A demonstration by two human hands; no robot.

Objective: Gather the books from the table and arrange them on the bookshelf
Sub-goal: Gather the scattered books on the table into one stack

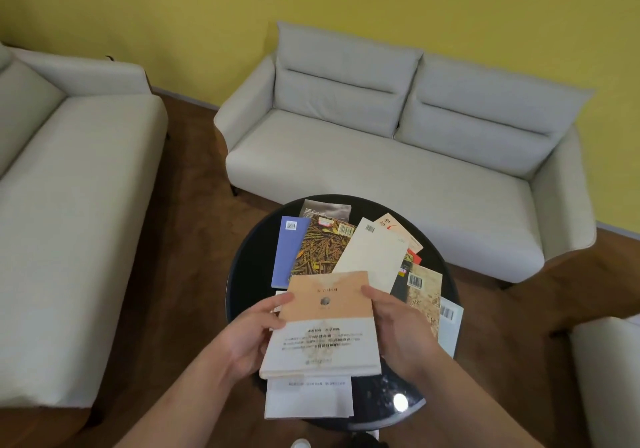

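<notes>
Between pale fabric sofas [381, 170] and a yellow wall [450, 14], a round glossy black surface [249, 274] carries slim paperbacks [325, 246] fanned just beyond the hands, the left hand [247, 338] and right hand [401, 333] each gripping a side edge of a tan-and-white book [325, 329] held over its near side.

A single wide-angle head-worn view looks forward and steeply down, close above the round black counter [249, 274] just below centre. The left hand [249, 336] and right hand [398, 329], nearest the lens, reach in from 6 o'clock gripping a tan book [329, 309]. A grey sofa [381, 170] sits at 12 o'clock and a second sofa [69, 187] at 9 o'clock.
</notes>
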